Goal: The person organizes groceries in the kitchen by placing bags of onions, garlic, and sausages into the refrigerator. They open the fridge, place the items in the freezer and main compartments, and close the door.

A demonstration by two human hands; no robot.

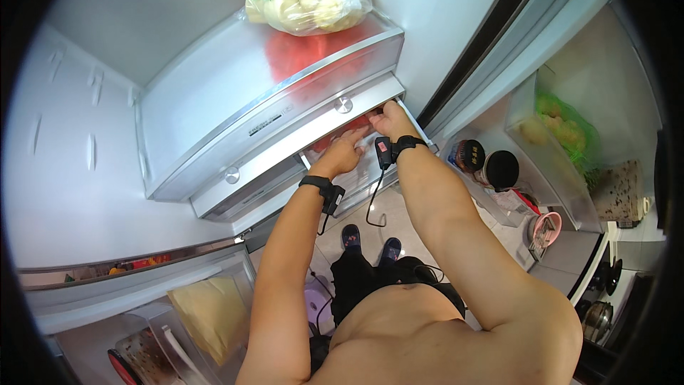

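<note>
Both my hands reach into a lower refrigerator drawer (355, 174) that is pulled partly out. My left hand (343, 152) lies over the drawer with its fingers stretched apart, beside something red (322, 143), perhaps a plastic bag, inside. My right hand (391, 119) is at the drawer's right rear corner, its fingertips bent inward under the white shelf front (299, 141). What those fingertips touch is hidden. Each wrist wears a black strap with a small cabled device. Above sits a clear drawer (214, 117), with a red bag (315, 56) showing through it.
A plastic bag of pale round items (310, 2) rests above the upper drawer. The open right door holds black-lidded jars (501, 169) and a green net bag (569, 128). In the left door stands a tan paper packet (211, 315). Beyond the right door is a pink basket (546, 229).
</note>
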